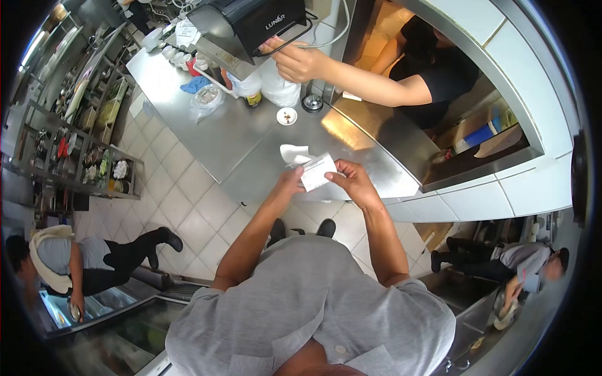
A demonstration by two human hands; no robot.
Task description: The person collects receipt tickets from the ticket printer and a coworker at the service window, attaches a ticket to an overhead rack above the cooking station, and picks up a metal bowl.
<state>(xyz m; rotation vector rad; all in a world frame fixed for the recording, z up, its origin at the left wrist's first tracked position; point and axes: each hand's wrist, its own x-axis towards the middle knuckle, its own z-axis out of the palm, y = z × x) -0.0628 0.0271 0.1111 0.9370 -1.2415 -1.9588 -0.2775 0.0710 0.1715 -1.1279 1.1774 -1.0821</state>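
Between my two hands is a white paper slip (318, 173) with faint print, held over the near edge of the steel counter (251, 178). My left hand (290, 183) pinches its left side. On the right side, my right hand (352, 182) grips it between thumb and fingers. Another curled white paper (295, 153) lies just beyond the slip. Farther back on the counter are a small white dish (286, 116) with bits in it and a metal call bell (311, 103).
Through the hatch (433, 182), another person's arm (376, 84) reaches to a black device (251, 22). Plastic bags (279, 84) and a blue cloth (195, 84) sit on the counter. Co-workers stand at left (94, 254) and right (501, 260). Shelves (81, 131) line the left.
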